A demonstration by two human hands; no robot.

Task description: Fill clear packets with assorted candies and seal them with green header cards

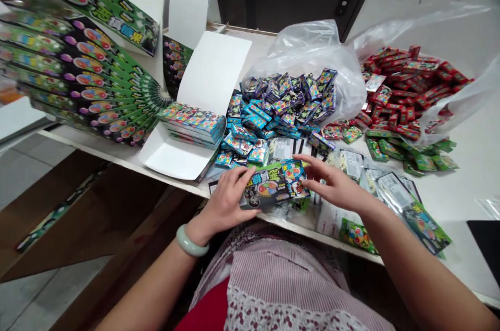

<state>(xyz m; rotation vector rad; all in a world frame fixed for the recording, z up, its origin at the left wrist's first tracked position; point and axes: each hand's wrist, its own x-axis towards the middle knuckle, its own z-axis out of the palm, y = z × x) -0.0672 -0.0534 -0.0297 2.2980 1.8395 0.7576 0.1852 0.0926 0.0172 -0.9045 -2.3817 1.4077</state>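
Observation:
My left hand (224,198), with a pale bangle on its wrist, grips the left end of a flat black-and-green candy packet (269,188) over the table's front edge. At the packet's right end is a small blue candy box (294,177). The fingers and thumb of my right hand (332,181) are closed on the blue box's right side. Whether the box lies inside the packet or on top of it, I cannot tell. Just beyond my hands lie loose blue boxes (240,144) and a heap of purple boxes (289,94).
Red boxes (414,91) fill a clear plastic bag at the right, green boxes (425,161) before it. Flat packets (424,221) lie right of my hands. An open white carton (177,156) holds stacked packets. Fanned printed sleeves (105,86) stand left. A cardboard box is below.

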